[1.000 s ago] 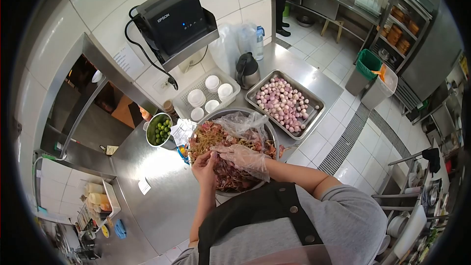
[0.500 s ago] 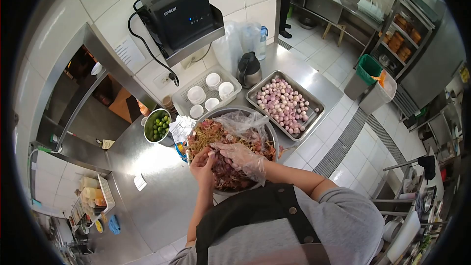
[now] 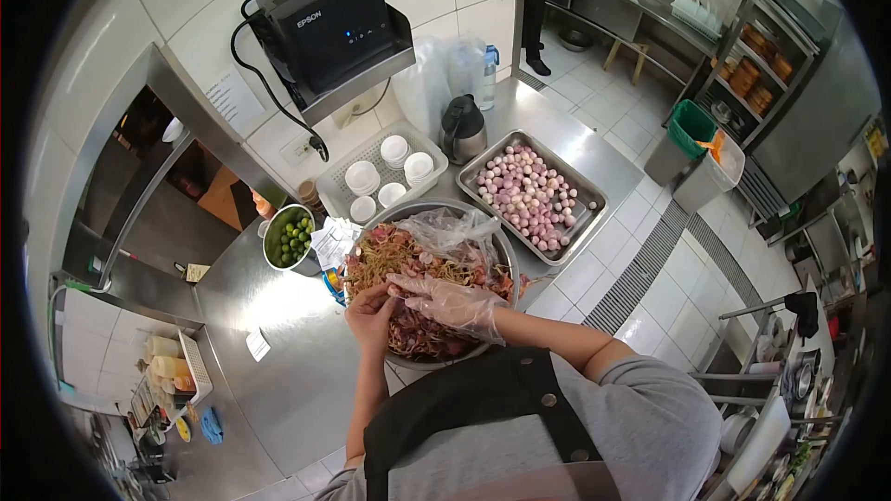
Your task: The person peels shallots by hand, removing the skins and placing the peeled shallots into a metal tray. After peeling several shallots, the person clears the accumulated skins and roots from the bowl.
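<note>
Your bare left hand [image 3: 371, 314] and your gloved right hand [image 3: 447, 301] meet above the large metal bowl [image 3: 508, 243], which is at the near edge of the desk [image 3: 306, 380]. The fingers of both hands are narrow, tip close to tip; whether they pinch some small piece, I cannot tell. Under them, the bowl holds reddish and brown peelings [image 3: 429, 338], with a clear plastic bag [image 3: 452, 233] lying on the far side. Just beside the bowl, far right, the metal tray [image 3: 583, 224] carries many pale purple bulbs [image 3: 529, 191].
</note>
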The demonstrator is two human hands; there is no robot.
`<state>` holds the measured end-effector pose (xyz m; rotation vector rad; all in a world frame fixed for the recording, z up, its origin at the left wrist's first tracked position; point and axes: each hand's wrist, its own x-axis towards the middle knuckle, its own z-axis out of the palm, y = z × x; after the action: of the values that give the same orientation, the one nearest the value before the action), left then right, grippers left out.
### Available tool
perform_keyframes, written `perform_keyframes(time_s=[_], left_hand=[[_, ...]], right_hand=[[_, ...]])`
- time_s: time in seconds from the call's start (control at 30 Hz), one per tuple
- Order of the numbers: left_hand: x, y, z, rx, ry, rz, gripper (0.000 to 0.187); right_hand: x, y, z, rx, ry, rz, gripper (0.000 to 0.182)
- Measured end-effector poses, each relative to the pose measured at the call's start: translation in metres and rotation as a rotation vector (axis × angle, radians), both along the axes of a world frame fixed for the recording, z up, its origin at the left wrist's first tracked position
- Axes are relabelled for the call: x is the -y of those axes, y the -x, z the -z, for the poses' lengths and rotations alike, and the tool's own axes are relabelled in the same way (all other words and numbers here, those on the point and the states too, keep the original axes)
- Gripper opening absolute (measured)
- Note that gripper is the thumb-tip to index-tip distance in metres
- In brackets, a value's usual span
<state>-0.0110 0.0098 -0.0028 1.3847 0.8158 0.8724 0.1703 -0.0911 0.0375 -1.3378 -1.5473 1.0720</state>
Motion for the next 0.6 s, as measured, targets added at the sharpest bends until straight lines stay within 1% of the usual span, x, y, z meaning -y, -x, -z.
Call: perform_keyframes(time_s=[0.1,0.2,0.27,0.33,0.37,0.4,0.43,0.6], left_hand=[[-0.008,0.004,0.004,0.023,0.016,0.067,0.030],[-0.009,0.007,-0.002,0.028,0.025,0.116,0.028],[-0.010,0.007,-0.001,0.020,0.028,0.141,0.028],[-0.013,0.008,0.005,0.024,0.023,0.112,0.027],[-0.012,0.008,0.003,0.023,0.019,0.114,0.027],[-0.011,0.007,0.001,0.032,0.071,0.109,0.025],[-0.010,0.006,-0.001,0.041,0.123,0.104,0.024],[-0.002,-0.002,0.005,0.084,0.110,0.020,0.019]], right_hand=[[-0.001,0.000,0.006,0.006,-0.028,0.003,0.058],[0.001,0.000,-0.007,0.051,-0.030,0.018,0.058],[0.003,0.001,-0.018,0.022,0.008,0.019,0.058],[0.000,0.001,-0.013,-0.007,0.046,0.019,0.057],[-0.003,0.001,-0.003,0.011,0.018,0.009,0.055],[-0.006,0.001,0.007,0.028,-0.011,-0.001,0.054],[-0.006,0.001,0.004,0.028,-0.013,0.002,0.054],[-0.005,0.000,-0.004,0.027,0.026,0.035,0.049]])
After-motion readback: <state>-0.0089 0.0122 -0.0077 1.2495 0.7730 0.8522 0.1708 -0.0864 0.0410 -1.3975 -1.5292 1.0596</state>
